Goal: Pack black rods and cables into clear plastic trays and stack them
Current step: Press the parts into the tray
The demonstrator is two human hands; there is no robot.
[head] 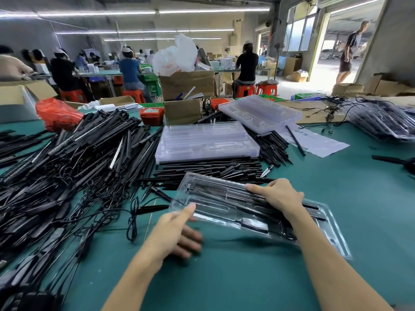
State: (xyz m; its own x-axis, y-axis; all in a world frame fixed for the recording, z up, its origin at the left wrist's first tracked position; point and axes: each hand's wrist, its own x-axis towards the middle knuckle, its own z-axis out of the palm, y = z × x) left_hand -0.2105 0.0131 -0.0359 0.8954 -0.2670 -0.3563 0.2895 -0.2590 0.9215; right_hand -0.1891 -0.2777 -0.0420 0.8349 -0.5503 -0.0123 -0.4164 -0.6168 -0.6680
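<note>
A clear plastic tray (325,223) filled with black rods lies tilted on the green table in front of me. My right hand (277,195) rests flat on the tray's top, fingers straight, pressing the rods. My left hand (177,232) is at the tray's left end, thumb on its near edge and fingers under it, blurred. A big heap of black rods and cables (67,167) covers the left side. A stack of empty clear trays (207,141) sits behind, on more loose rods (208,169).
A second tray stack (260,112) stands further back; filled trays (381,122) are piled at the far right. Cardboard boxes (183,111), a red bag (57,113) and a white sheet (318,143) lie around. Small snips (267,170) rest near the rods. Workers sit behind.
</note>
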